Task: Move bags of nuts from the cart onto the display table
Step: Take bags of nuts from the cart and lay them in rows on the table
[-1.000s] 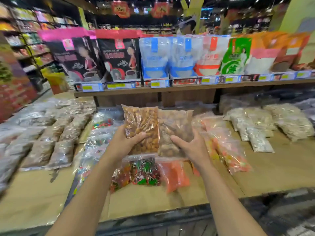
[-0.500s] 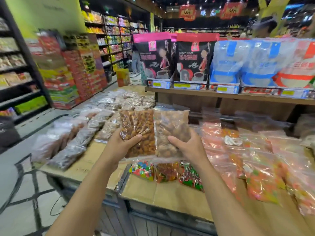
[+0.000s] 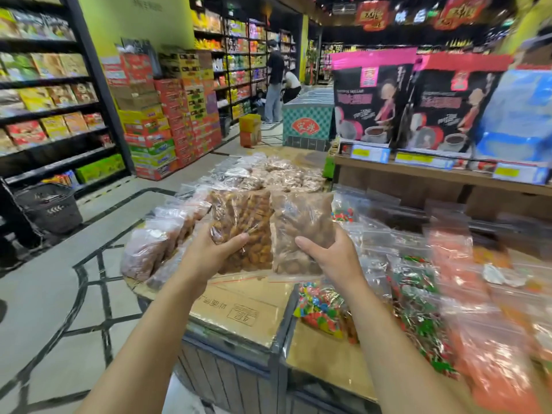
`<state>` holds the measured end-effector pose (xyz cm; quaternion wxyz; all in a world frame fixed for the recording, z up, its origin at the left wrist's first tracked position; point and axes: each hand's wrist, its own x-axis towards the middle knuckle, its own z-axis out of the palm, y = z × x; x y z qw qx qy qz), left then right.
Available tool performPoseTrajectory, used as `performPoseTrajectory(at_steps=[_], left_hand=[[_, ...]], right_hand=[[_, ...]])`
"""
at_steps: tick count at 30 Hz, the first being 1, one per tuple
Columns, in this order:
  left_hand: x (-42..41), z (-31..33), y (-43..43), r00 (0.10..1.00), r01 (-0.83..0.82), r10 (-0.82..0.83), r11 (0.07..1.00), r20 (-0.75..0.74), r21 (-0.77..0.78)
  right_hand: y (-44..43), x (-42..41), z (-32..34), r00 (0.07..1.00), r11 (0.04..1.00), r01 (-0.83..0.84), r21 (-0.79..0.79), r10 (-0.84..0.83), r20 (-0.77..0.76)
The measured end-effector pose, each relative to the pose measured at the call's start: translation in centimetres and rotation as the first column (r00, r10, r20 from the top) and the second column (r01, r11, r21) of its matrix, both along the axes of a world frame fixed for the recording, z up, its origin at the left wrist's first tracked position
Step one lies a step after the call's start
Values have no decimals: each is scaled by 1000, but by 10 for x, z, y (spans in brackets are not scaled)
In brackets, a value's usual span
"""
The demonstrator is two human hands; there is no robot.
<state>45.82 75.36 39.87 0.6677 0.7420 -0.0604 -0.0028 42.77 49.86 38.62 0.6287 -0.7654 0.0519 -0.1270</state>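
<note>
My left hand (image 3: 209, 252) grips a clear bag of orange-brown nuts (image 3: 245, 216), held upright above the display table (image 3: 239, 312). Beside it, my right hand (image 3: 331, 255) grips a second clear bag of paler brown nuts (image 3: 301, 219). The two bags touch side by side. Below them lies bare cardboard at the table's near left corner. Several nut bags (image 3: 149, 249) lie in rows on the table's left part. No cart is in view.
Bags of colourful sweets (image 3: 322, 309) and orange snacks (image 3: 484, 324) cover the table to the right. A wooden shelf (image 3: 418, 171) with tall pouches rises behind. A dark basket (image 3: 50, 207) stands on the aisle floor at left. Two people stand far down the aisle (image 3: 273, 85).
The view has swung left along the table, from the shelf front to the table's left end and the aisle. Both hands still hold the two bags together.
</note>
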Motion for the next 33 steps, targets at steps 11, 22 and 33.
performPoseTrajectory(at_steps=[11, 22, 33], left_hand=[[49, -23, 71, 993, -25, 22, 999, -115, -24], [114, -43, 65, 990, 10, -9, 1000, -140, 4], [197, -55, 51, 980, 65, -44, 993, -195, 103]], right_hand=[[66, 50, -10, 998, 999, -40, 8, 40, -40], [60, 118, -37, 998, 1000, 4, 2, -4, -63], [31, 192, -63, 990, 998, 45, -31, -49, -130]])
